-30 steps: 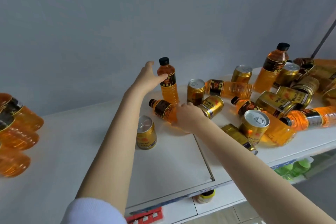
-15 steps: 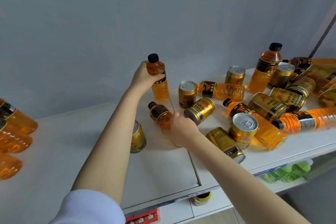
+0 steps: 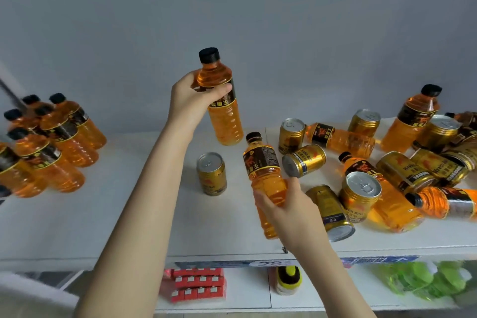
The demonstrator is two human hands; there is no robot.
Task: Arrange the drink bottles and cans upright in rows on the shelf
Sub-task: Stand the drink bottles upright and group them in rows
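Now the left hand (image 3: pixel 192 100) grips one orange bottle (image 3: pixel 221 100) upright above the white shelf (image 3: pixel 129 214). Meanwhile the right hand (image 3: pixel 289 209) clasps a second bottle (image 3: pixel 265 175) near a standing gold can (image 3: pixel 211 173).

person's arms: both bare from elbow down | left hand (image 3: pixel 192 100) and right hand (image 3: pixel 291 210): no rings, no watch | bit of white sleeve (image 3: pixel 36 299) on left arm

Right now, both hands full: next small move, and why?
Probably carry the left hand and its bottle over to the upright bottle group at far left and set it down; the right hand already holds a second bottle.
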